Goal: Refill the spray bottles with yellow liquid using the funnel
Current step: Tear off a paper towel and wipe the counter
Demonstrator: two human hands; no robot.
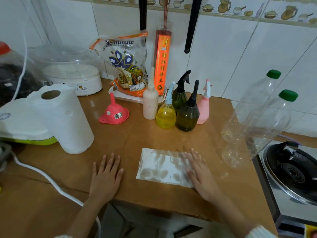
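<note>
Both hands are laid flat with fingers spread near the tabletop's front edge, nothing being gripped: the left hand (106,176) on bare wood, the right hand (197,170) pressed on a stained paper sheet (161,167), probably to blot spills. The pink funnel (114,111) is parked upside down toward the back edge, beside the grouped spray bottles (178,107), one yellow-filled, within easy reach.

Home kitchen. Evidence: white tiled wall (223,48) with a border of painted jugs and bowls; gas stove burner (291,172) at right; white electric food steamer (72,74) with clear lid; bag of rice (127,66); paper towel roll (68,117); brown countertop (154,138).
</note>
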